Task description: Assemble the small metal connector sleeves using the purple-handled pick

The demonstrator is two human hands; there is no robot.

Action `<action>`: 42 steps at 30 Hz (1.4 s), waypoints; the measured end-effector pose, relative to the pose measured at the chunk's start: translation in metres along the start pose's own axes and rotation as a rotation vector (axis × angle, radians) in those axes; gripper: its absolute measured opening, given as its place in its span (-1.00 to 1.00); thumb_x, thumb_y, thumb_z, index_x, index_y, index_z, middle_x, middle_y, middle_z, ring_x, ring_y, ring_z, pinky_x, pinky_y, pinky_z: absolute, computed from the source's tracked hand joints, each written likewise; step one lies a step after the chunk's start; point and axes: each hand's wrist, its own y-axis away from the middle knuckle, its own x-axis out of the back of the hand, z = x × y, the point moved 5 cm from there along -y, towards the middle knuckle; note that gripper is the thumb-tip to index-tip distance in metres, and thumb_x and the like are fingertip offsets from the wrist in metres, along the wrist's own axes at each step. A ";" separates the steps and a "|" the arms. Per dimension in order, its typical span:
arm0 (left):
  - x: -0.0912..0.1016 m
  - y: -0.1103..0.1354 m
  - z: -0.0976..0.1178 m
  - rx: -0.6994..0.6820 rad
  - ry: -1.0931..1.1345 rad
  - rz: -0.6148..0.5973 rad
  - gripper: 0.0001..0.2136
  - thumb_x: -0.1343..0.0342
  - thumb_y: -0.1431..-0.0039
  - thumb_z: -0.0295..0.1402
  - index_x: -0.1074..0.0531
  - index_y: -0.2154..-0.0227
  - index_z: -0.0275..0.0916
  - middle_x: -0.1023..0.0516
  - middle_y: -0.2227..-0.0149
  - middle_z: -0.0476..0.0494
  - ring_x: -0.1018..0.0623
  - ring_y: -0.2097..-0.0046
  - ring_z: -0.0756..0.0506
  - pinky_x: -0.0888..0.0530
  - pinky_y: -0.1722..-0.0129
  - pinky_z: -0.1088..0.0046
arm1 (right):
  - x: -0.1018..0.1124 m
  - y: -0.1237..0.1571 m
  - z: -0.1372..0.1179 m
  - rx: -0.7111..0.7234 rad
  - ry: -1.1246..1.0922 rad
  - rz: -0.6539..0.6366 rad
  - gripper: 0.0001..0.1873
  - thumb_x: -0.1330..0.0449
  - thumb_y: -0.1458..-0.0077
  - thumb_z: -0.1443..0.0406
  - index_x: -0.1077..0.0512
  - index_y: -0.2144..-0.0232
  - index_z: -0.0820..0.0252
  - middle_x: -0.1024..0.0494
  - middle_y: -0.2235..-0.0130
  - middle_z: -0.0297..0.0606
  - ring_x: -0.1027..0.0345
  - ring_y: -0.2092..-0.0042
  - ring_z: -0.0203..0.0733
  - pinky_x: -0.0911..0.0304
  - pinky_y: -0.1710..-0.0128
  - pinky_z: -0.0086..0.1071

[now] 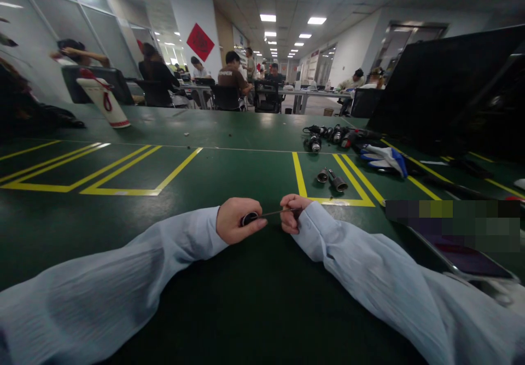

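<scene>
My left hand (237, 221) is wrapped round a black round piece (248, 219) with a pale rim, thumb stretched along its lower side. A thin, straight metal rod (271, 213) spans the gap between my two hands. Its right end lies in the fingers of my right hand (292, 212), which are curled closed. Whether the rod and the round piece are one tool I cannot tell, as my left fingers hide most of it. Both hands are above the green table (229, 299). Beyond my right hand, two metal socket-like parts (338, 181) lie inside a yellow-taped box.
Dark cylindrical metal parts (315, 144) lie farther back on the right, beside a blue and white glove (384, 160). A phone-like device (471, 258) lies near my right forearm. A white bottle (105, 102) stands far left. A large black screen (447, 86) rises at right. People sit beyond the table.
</scene>
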 end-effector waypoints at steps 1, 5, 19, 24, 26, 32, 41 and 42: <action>0.000 0.000 0.000 0.004 -0.004 -0.007 -0.80 0.09 -0.13 -0.34 -0.29 0.54 -0.30 -0.26 0.61 0.01 -0.28 0.58 0.06 -0.24 0.58 0.58 | 0.001 0.000 -0.004 0.017 -0.017 0.004 -0.87 0.02 0.26 0.38 -0.32 0.57 0.20 -0.26 0.85 -0.39 0.04 0.79 -0.34 0.14 0.83 -0.53; -0.001 0.001 0.006 0.002 -0.050 -0.043 -0.81 0.13 -0.14 -0.40 -0.29 0.53 -0.31 -0.30 0.60 -0.02 -0.31 0.55 0.04 -0.27 0.54 0.56 | 0.005 0.002 -0.017 0.065 -0.063 0.027 -0.82 0.07 0.23 0.38 -0.33 0.62 0.20 -0.17 0.87 -0.40 0.13 0.78 -0.35 0.18 0.83 -0.52; -0.018 0.033 0.099 -0.197 -0.617 -0.305 -0.88 0.08 -0.02 -0.40 -0.28 0.57 -0.24 -0.37 0.55 -0.10 -0.31 0.57 -0.07 -0.22 0.60 0.35 | 0.007 -0.001 -0.014 0.076 -0.029 0.061 -0.79 0.09 0.16 0.40 -0.33 0.63 0.20 -0.19 0.86 -0.36 0.09 0.78 -0.32 0.19 0.83 -0.52; -0.019 0.029 0.109 -0.264 -0.716 -0.320 -0.84 0.08 -0.07 -0.38 -0.33 0.55 -0.26 -0.37 0.56 -0.09 -0.32 0.57 -0.07 -0.25 0.61 0.33 | 0.010 0.000 -0.013 0.064 -0.005 0.092 -0.81 0.06 0.13 0.41 -0.33 0.61 0.21 -0.24 0.84 -0.35 0.04 0.77 -0.33 0.16 0.80 -0.51; -0.019 0.029 0.110 -0.282 -0.730 -0.325 -0.84 0.07 -0.07 -0.37 -0.34 0.54 -0.26 -0.37 0.57 -0.08 -0.32 0.57 -0.06 -0.24 0.61 0.34 | 0.012 0.000 -0.013 0.052 0.008 0.109 -0.82 0.05 0.11 0.40 -0.34 0.59 0.21 -0.25 0.82 -0.36 0.01 0.75 -0.32 0.13 0.78 -0.50; -0.018 0.032 0.109 -0.299 -0.678 -0.290 -0.74 0.00 -0.05 -0.16 -0.35 0.51 -0.28 -0.38 0.55 -0.07 -0.33 0.55 -0.05 -0.22 0.60 0.36 | 0.019 0.000 -0.014 0.031 0.068 0.210 -0.84 -0.02 0.01 0.33 -0.36 0.54 0.21 -0.44 0.66 -0.32 -0.16 0.65 -0.31 -0.04 0.67 -0.45; -0.001 0.037 0.077 -0.126 -0.487 -0.156 -0.72 0.21 -0.13 -0.28 -0.30 0.56 -0.27 -0.34 0.56 -0.11 -0.29 0.55 -0.05 -0.20 0.57 0.38 | -0.003 0.038 -0.009 0.182 0.176 0.329 -0.51 -0.11 -0.01 0.13 -0.27 0.86 0.21 -0.24 0.85 -0.37 -0.13 0.69 -0.36 -0.07 0.58 -0.41; 0.002 0.038 0.072 -0.096 -0.457 -0.136 -0.72 0.22 -0.14 -0.32 -0.29 0.56 -0.27 -0.33 0.57 -0.10 -0.29 0.55 -0.05 -0.21 0.56 0.40 | -0.008 0.043 -0.007 0.200 0.184 0.325 -0.48 -0.12 0.00 0.13 -0.24 0.88 0.19 -0.18 0.87 -0.40 -0.07 0.72 -0.38 -0.06 0.58 -0.40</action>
